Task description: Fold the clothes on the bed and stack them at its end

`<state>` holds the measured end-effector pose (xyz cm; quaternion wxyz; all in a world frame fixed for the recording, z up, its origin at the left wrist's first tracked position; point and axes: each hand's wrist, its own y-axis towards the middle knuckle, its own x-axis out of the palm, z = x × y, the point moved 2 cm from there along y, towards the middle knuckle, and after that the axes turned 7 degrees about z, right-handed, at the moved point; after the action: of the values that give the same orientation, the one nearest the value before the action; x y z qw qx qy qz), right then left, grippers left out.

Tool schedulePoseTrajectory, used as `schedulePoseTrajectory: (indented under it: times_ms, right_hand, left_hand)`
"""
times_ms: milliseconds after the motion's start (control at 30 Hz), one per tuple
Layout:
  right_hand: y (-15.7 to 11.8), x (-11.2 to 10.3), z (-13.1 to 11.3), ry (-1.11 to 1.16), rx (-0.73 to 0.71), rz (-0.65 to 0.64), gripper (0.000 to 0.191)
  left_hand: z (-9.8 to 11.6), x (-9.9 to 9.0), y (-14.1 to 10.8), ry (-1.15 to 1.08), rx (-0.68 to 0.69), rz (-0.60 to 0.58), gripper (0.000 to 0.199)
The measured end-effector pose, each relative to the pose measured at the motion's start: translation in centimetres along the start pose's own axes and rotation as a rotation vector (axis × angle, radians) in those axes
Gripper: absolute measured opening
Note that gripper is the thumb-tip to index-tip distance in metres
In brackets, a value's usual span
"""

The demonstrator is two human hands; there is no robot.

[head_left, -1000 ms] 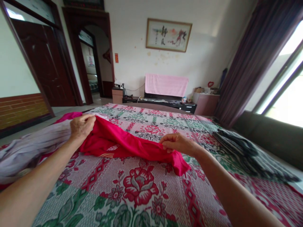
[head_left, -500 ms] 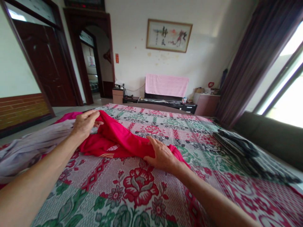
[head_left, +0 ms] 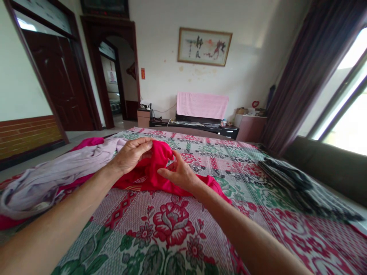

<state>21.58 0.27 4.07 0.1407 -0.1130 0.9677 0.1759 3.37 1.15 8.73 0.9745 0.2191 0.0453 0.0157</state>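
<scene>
A red garment (head_left: 160,177) with a pale print and thin gold stripes lies bunched on the flowered bed cover (head_left: 172,225). My left hand (head_left: 133,152) pinches a fold of it between thumb and fingers and holds that fold up off the bed. Close by on the right, my right hand (head_left: 180,172) touches the raised cloth with its forefinger, thumb and fingers apart. Part of the garment is hidden behind both hands, and its right end trails under my right wrist.
A pale lilac garment (head_left: 65,164) lies heaped at the left, with bright pink cloth (head_left: 88,142) beside it. Dark striped cloth (head_left: 304,187) lies folded at the right, near a grey backrest (head_left: 335,164). Beyond the bed stands a low black cabinet (head_left: 229,131).
My left hand has moved right with the pinched red cloth, close to my right hand. My right hand has lifted from lying on the garment to the raised fold.
</scene>
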Motion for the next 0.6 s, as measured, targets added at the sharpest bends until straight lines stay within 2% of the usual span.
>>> schedulePoseTrajectory:
  times_ms: [100, 133, 200, 300, 367, 433, 533, 600]
  right_hand:
    - [1.6, 1.1, -0.3, 0.159, 0.162, -0.066, 0.020]
    - [2.2, 1.0, -0.3, 0.208, 0.228, -0.054, 0.011]
    - [3.6, -0.2, 0.3, 0.287, 0.341, 0.054, 0.010]
    - [5.7, -4.3, 1.6, 0.364, 0.399, 0.311, 0.007]
    - [6.7, -8.0, 2.5, 0.361, 0.388, 0.454, 0.005]
    - [7.2, -11.7, 3.2, 0.315, 0.302, 0.568, 0.012]
    - [7.0, -16.2, 4.1, 0.244, 0.142, 0.588, 0.028]
    - [6.5, -18.4, 5.2, 0.152, 0.140, 0.570, 0.036]
  left_hand:
    - [-1.1, -0.3, 0.2, 0.054, -0.001, 0.007, 0.046]
    - [-1.7, -0.7, 0.4, 0.095, -0.006, 0.032, 0.047]
    - [-3.2, -1.9, 1.0, 0.232, -0.022, 0.117, 0.048]
    - [-5.2, -4.3, 1.7, 0.546, -0.037, 0.260, 0.041]
    - [-6.1, -5.6, 1.9, 0.746, -0.015, 0.312, 0.035]
    - [-6.5, -6.3, 1.9, 0.877, 0.033, 0.328, 0.033]
    - [-6.6, -6.2, 1.7, 0.974, 0.126, 0.311, 0.034]
    - [-6.9, -5.7, 1.5, 1.006, 0.163, 0.260, 0.034]
